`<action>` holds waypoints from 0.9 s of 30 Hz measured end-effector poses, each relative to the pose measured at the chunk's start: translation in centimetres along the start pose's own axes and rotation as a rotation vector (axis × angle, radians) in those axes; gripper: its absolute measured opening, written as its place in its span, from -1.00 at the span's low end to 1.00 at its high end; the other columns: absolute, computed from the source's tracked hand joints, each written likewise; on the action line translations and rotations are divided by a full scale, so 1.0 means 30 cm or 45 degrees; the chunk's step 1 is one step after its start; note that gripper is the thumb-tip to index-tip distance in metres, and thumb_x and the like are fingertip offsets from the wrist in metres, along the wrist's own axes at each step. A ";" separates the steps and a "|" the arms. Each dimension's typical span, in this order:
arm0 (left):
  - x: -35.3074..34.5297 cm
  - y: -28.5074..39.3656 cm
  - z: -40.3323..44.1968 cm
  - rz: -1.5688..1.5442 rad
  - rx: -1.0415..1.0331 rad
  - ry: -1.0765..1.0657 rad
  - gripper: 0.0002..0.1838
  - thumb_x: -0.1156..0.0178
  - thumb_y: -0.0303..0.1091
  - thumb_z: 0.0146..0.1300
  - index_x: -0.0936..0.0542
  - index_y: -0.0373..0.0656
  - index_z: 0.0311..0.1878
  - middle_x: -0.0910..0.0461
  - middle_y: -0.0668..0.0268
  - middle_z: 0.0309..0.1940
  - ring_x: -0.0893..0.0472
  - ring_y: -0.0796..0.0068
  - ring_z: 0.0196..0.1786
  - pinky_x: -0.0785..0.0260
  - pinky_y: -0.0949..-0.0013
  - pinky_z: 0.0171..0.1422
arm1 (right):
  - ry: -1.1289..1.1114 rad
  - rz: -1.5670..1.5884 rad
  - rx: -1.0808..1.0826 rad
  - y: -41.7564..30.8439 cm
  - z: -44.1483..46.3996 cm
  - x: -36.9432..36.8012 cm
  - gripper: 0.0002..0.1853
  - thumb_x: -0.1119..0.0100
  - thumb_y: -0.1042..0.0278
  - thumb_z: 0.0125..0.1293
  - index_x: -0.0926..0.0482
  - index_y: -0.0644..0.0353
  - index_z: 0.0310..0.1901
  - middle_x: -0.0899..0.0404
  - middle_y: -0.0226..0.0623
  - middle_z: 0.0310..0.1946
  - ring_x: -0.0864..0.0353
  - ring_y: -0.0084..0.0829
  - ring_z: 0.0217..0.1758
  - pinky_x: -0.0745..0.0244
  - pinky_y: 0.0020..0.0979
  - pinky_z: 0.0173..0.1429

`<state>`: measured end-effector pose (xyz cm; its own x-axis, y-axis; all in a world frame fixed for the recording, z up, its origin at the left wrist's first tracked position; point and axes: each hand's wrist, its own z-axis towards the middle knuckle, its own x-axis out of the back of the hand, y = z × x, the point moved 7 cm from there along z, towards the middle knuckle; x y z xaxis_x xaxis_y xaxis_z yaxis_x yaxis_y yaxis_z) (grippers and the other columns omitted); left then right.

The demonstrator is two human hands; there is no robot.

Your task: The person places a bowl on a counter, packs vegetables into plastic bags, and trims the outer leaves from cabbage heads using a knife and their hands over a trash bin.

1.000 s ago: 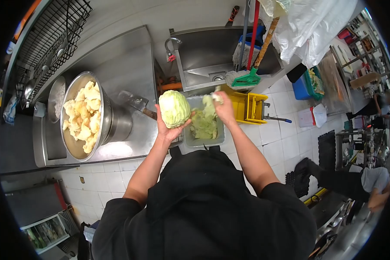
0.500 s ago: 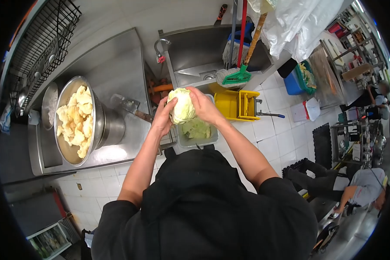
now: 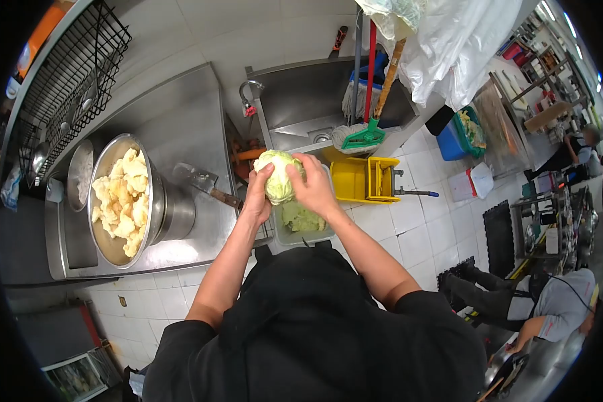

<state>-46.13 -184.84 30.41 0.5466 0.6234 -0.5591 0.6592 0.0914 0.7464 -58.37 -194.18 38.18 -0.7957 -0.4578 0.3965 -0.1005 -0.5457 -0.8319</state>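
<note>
A pale green cabbage is held between both hands, above the left part of a translucent bin. My left hand grips its left side, thumb over the front. On the right side, my right hand is wrapped round it, fingers across the top. Loose leaves lie in the bin below. Left of the hands, a cleaver rests on the steel counter, near a large steel bowl of cauliflower pieces.
Behind the bin is a steel sink with a faucet. A yellow mop bucket and mop handles stand to the right. Further right are a blue tub and a co-worker in a grey shirt. A wire rack hangs upper left.
My right hand has moved left from over the bin onto the cabbage. The small leaf piece it held is no longer seen. My left hand still holds the cabbage.
</note>
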 end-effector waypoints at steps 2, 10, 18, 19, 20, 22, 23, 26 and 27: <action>-0.013 0.012 0.001 -0.019 -0.004 -0.052 -0.46 -0.27 -0.02 0.44 -0.53 -0.22 0.29 -0.67 0.24 0.12 -0.69 0.40 0.15 -0.57 0.24 0.28 | 0.093 -0.096 0.155 -0.039 0.001 0.017 -0.73 -0.19 0.43 0.46 -0.62 0.37 0.09 -0.64 0.07 -0.03 -0.69 0.08 -0.06 -0.59 -0.14 0.06; -0.003 -0.012 -0.018 -0.275 0.057 -0.089 -0.41 -0.18 0.09 0.45 -0.51 -0.10 0.37 -0.64 0.25 0.24 -0.65 0.26 0.27 -0.49 0.10 0.41 | -0.106 0.108 0.070 0.049 0.024 0.003 -0.82 -0.28 0.45 0.41 -0.67 0.32 -0.02 -0.64 -0.08 -0.17 -0.68 -0.10 -0.19 -0.57 -0.23 -0.07; 0.009 0.084 -0.045 -0.435 -0.011 -0.162 -0.38 -0.26 0.08 0.44 -0.45 -0.03 0.42 -0.59 0.28 0.31 -0.59 0.25 0.36 -0.45 -0.04 0.45 | -0.352 -0.198 -0.136 0.406 -0.108 -0.086 -0.41 -0.36 0.20 0.38 -0.50 0.09 0.42 -0.45 0.00 0.37 -0.46 0.08 0.40 -0.40 -0.13 0.45; 0.018 0.091 -0.039 -0.402 -0.065 -0.121 -0.35 -0.32 0.04 0.42 -0.37 -0.02 0.44 -0.54 0.26 0.34 -0.58 0.23 0.36 -0.44 -0.08 0.44 | -0.362 -0.193 -0.125 0.310 -0.078 -0.083 -0.41 -0.36 0.20 0.38 -0.50 0.09 0.42 -0.45 0.00 0.37 -0.46 0.08 0.40 -0.40 -0.13 0.45; 0.029 0.090 -0.043 -0.370 -0.112 -0.076 -0.31 -0.37 0.00 0.40 -0.30 0.00 0.45 -0.48 0.24 0.37 -0.56 0.21 0.35 -0.43 -0.13 0.43 | -0.299 0.239 -0.181 0.174 -0.050 -0.061 -0.35 -0.37 0.19 0.38 -0.43 0.10 0.47 -0.43 -0.01 0.39 -0.45 0.01 0.42 -0.36 -0.15 0.49; 0.013 0.092 -0.068 -0.268 -0.145 0.028 -0.29 -0.40 -0.05 0.39 -0.23 0.03 0.43 -0.43 0.23 0.37 -0.54 0.19 0.34 -0.45 -0.15 0.37 | -0.231 0.661 -0.251 0.033 -0.015 -0.041 -0.29 -0.38 0.18 0.39 -0.36 0.11 0.52 -0.42 -0.01 0.40 -0.45 -0.06 0.44 -0.31 -0.17 0.53; 0.002 0.105 -0.083 -0.156 -0.176 0.112 -0.27 -0.42 -0.09 0.38 -0.16 0.05 0.41 -0.37 0.21 0.37 -0.52 0.18 0.32 -0.47 -0.17 0.32 | -0.248 0.543 -0.146 -0.018 0.021 -0.034 -0.25 -0.37 0.20 0.40 -0.30 0.16 0.54 -0.42 -0.02 0.40 -0.43 -0.14 0.46 -0.31 -0.20 0.53; -0.038 0.132 -0.120 0.044 -0.245 0.083 -0.31 -0.40 -0.18 0.40 -0.15 0.05 0.37 -0.35 0.19 0.33 -0.51 0.21 0.31 -0.56 -0.07 0.18 | -0.258 0.610 -0.057 -0.045 0.065 -0.001 -0.22 -0.36 0.23 0.42 -0.23 0.28 0.56 -0.44 -0.03 0.39 -0.42 -0.25 0.46 -0.30 -0.26 0.54; -0.045 0.152 -0.131 0.104 -0.292 0.056 -0.27 -0.47 -0.24 0.33 -0.15 0.08 0.34 -0.33 0.20 0.33 -0.51 0.24 0.29 -0.57 -0.02 0.13 | -0.270 0.813 -0.085 -0.053 0.073 0.002 -0.23 -0.35 0.26 0.44 -0.22 0.35 0.55 -0.44 -0.04 0.39 -0.42 -0.29 0.46 -0.29 -0.29 0.55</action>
<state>-45.88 -182.21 35.98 0.5668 0.6689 -0.4810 0.4764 0.2102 0.8537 -56.94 -194.88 40.39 -0.5772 -0.8079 -0.1190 0.3088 -0.0809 -0.9477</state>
